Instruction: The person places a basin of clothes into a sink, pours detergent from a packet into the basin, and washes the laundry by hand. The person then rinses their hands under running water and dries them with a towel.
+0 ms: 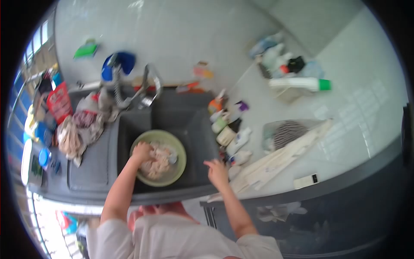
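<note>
A pale green basin (183, 166) stands in the dark grey sink (198, 129), with light-coloured wet cloth (159, 163) inside it. My left hand (142, 153) reaches into the basin on its left side; its fingers bend down onto the cloth and are partly hidden there. Over the sink's right edge hovers my right hand (217, 171), its index finger stretched out to the left and nothing visible in it. The faucet (148, 93) rises behind the basin.
Crumpled clothes (79, 129) lie on the left drainboard (88, 166). Several bottles (226, 136) line the sink's right side. Farther right are a striped cloth (289, 134) in a container, a long pale cloth (271, 166) and a white bottle with a green cap (299, 84).
</note>
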The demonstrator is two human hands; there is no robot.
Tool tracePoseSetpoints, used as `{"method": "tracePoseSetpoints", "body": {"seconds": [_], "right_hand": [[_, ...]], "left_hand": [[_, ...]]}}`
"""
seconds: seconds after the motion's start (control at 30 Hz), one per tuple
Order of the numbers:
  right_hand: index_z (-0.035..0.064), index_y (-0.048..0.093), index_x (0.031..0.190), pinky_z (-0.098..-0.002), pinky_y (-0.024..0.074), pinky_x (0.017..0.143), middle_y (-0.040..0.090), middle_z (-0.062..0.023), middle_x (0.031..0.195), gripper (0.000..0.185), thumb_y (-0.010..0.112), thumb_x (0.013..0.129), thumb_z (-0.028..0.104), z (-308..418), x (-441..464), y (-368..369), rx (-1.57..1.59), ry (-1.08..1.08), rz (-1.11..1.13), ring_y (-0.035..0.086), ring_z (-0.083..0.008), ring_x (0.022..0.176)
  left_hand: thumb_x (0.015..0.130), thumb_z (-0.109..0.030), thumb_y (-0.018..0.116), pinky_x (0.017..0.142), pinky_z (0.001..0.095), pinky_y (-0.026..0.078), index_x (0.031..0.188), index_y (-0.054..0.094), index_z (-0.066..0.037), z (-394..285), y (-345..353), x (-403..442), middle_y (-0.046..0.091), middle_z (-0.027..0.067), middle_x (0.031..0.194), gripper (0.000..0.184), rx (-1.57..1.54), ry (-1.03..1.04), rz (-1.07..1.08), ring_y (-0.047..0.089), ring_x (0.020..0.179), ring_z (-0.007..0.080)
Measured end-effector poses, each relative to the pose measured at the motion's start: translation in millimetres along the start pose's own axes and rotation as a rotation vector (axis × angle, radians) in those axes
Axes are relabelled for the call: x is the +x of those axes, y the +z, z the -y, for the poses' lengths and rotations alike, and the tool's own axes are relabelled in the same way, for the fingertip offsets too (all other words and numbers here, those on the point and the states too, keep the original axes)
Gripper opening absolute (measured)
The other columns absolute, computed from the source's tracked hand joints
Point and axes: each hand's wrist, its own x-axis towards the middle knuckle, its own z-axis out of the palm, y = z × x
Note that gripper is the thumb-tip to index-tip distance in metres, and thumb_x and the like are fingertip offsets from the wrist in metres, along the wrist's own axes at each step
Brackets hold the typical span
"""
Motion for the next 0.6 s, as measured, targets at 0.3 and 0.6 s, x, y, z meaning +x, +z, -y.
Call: {"method": "tracePoseSetpoints", "body": {"seconds": [0.3,0.6], "right_hand": [[-0.0025,0.062,0.106,-0.0388,0.0505,0.077,0.063,-0.0252,0.104,0.053,0.069,0.081,0.044,-67.3,-200.2,-68.9,0.033,1.058,0.044,0.063,-0.0352,0.095],[0.0043,0.054,0.124,-0.0413,0.0449,0.093,0.057,-0.0167,0.125,0.045,0.064,0.088,0.030,-108.4,-214.1,-60.8,0.647,0.520,-0.162,0.057,-0.0338,0.112]], "left_hand": [[0.081,-0.048,0.065,0.087,0.0389,0.049,0.114,0.065,-0.005,-45.2,-17.9,-21.4,0.068,0.0200,0.102,0.054,-0.325,0.055,-0.013,0.064,0.099,0.0339],[0.087,-0.042,0.061,0.086,0.0363,0.050,0.113,0.066,-0.008,-231.6,42.9,-23.5,0.069,0.0133,0.105,0.043,-0.486,0.323,0.018,0.065,0.099,0.0280]]}}
